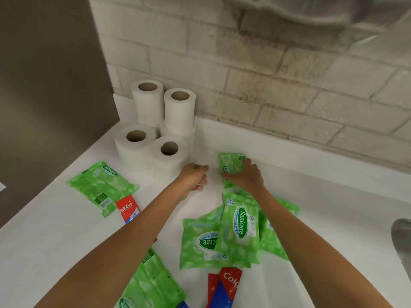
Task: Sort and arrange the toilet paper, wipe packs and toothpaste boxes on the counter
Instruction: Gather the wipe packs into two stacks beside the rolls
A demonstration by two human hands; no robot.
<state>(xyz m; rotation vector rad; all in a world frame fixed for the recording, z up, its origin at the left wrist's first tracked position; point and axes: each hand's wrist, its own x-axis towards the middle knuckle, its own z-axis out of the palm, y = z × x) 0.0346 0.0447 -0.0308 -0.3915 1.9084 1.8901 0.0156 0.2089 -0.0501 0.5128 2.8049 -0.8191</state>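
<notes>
1. White counter (66, 252) below a pale brick wall (266, 74), with a grey panel (44, 85) at the left.
2. Toilet paper rolls (169, 156) standing upright in the back left corner: five in sight, four showing cardboard cores, one beneath the back right roll.
3. Green wipe packs, at least six: left wipe pack (101, 186) lying flat alone; bottom wipe pack (153, 283) partly under the left forearm; pile of wipe packs (240, 227), three overlapping, mid-counter; far wipe pack (231, 163) nearest the wall.
4. Red and blue toothpaste boxes, two plainly seen: left toothpaste box (127, 207) half hidden by the left forearm, bottom toothpaste box (229, 285) just below the pile.
5. Left hand (195, 176) loosely curled with nothing seen in it, just right of the front rolls, apart from the far wipe pack.
6. Right hand (246, 174) gripping the far wipe pack, fingers over its right edge, thumb at its near corner.
7. Curved metal rim (400, 236) at the right border, inside out of view.
</notes>
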